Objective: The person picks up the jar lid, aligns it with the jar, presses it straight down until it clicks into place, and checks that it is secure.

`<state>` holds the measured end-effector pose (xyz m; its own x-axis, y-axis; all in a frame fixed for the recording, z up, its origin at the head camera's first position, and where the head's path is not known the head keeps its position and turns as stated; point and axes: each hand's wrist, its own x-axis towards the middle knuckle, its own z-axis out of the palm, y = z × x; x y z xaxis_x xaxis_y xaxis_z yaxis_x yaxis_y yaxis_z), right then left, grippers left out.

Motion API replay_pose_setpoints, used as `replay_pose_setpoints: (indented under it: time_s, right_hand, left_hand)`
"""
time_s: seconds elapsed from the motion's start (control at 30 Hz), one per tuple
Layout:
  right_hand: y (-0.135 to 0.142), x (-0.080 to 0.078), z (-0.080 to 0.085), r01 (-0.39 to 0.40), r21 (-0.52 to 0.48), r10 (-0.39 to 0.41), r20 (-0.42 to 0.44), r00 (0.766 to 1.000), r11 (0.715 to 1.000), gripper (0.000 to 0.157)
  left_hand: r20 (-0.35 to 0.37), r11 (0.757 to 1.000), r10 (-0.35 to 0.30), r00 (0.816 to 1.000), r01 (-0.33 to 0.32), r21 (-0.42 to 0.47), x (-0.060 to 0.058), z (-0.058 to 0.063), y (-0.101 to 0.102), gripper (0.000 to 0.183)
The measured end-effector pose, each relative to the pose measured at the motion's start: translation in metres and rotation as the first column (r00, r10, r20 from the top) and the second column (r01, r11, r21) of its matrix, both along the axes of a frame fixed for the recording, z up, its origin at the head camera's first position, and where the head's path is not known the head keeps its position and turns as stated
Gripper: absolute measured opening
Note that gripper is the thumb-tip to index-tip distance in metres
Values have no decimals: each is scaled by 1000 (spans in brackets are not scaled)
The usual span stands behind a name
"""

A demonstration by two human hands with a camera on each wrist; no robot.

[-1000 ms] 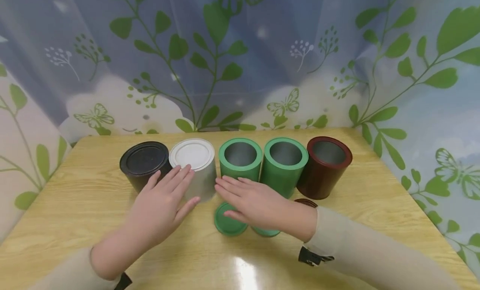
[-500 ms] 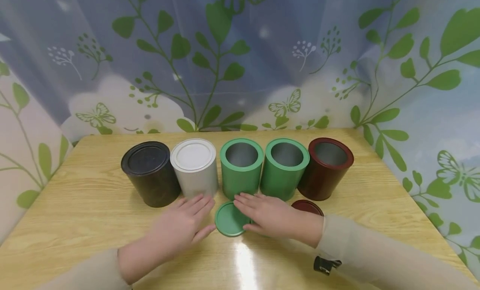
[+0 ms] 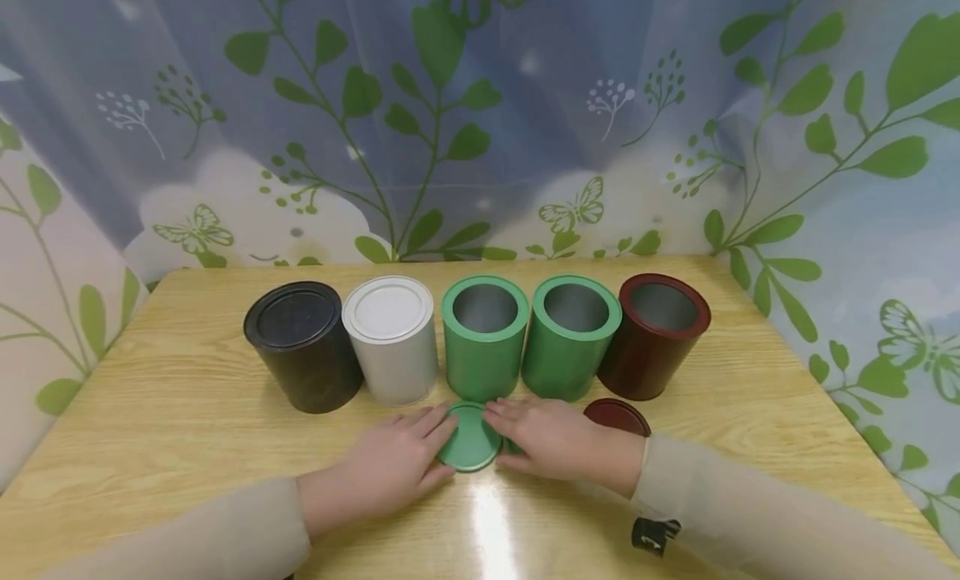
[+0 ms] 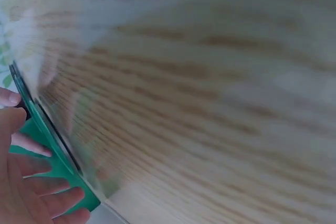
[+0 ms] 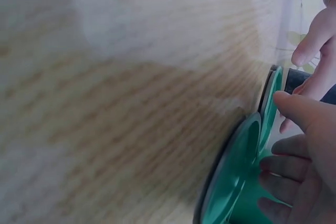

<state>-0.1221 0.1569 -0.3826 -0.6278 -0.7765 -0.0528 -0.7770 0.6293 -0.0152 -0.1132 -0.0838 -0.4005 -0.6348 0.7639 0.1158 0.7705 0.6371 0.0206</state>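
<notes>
A round green lid (image 3: 471, 440) lies on the table between my two hands in the head view. My left hand (image 3: 397, 459) is at its left rim, fingers extended and fingertips right at the edge. From the other side my right hand (image 3: 551, 438) reaches in, palm down, its fingertips by the lid's right rim. That hand covers most of a second green lid (image 5: 236, 166), which shows in the right wrist view. Just behind stand two uncovered green cans, one on the left (image 3: 483, 367) and one on the right (image 3: 562, 363).
To the left are a black can (image 3: 311, 363) and a white can (image 3: 397, 355), both with lids on. An uncovered dark red can (image 3: 645, 355) ends the row, its lid (image 3: 618, 415) lying in front. A patterned curtain (image 3: 480, 147) hangs behind the table (image 3: 172, 397).
Both hands have come down from in front of the cans toward the lids. The left hand has moved right to the first green lid's rim; that lid sits slightly further right.
</notes>
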Motion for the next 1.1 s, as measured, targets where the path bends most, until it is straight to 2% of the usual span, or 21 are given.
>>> replay_pose_setpoints:
  time_s: [0.27,0.43,0.6,0.8,0.9,1.1]
  right_hand:
    - [-3,0,-8,31,18,-30,-40,999,999,62]
    - [-5,0,-11,42,26,-41,-41,998,999,63]
    - [-10,2,-14,23,-7,-24,-38,999,1000,63]
    - [-16,3,-16,-16,-14,16,-29,999,1000,65]
    - [-17,3,-15,-13,-15,13,1,1000,1000,64]
    - [-16,3,-14,5,-67,-1,62,998,998,63]
  left_hand:
    - [32,998,-35,999,37,-58,-4,-6,9,63]
    - [19,996,-41,999,42,-84,-4,-8,7,59]
    - [50,995,-37,998,41,-87,-2,-9,2,58]
    - [94,991,-74,993,83,-102,-2,-8,1,58]
    - [84,987,-90,992,100,-128,-1,-7,1,58]
    - [-6,976,-149,989,146,-160,0,-7,-2,55]
